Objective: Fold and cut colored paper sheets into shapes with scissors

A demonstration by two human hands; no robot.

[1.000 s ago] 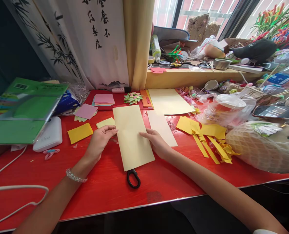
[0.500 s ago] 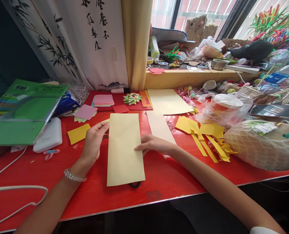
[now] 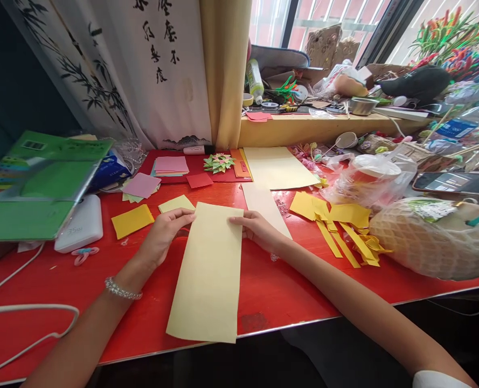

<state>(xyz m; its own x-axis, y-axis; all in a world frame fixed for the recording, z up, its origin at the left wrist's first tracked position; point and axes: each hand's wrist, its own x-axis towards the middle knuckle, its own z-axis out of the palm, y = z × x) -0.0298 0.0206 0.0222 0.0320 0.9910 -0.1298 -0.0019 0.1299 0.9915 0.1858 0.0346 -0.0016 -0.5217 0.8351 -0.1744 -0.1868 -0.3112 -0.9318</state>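
A long pale yellow sheet of paper [image 3: 209, 275] is held up between my two hands, its lower end reaching past the table's front edge. My left hand [image 3: 166, 231] pinches its upper left corner between thumb and fingers. At the upper right edge, my right hand [image 3: 259, 229] grips it the same way, thumb on the front face. Just behind my left hand lies a small pale yellow-green paper square [image 3: 177, 203]. Farther left is a yellow paper piece [image 3: 132, 221]. A pale strip of paper [image 3: 265, 207] lies beyond my right hand.
Yellow paper scraps [image 3: 344, 221] and a netted bag [image 3: 433, 240] occupy the right of the red table [image 3: 291, 291]. Pink paper squares [image 3: 170, 166], a folded paper ornament [image 3: 219, 163] and a large cream sheet [image 3: 279, 168] lie behind. A white power bank [image 3: 80, 223] stands left.
The sheet has shifted down towards the table's front edge and tilted. My right hand has moved up to its top right corner. The small pale square is now more exposed.
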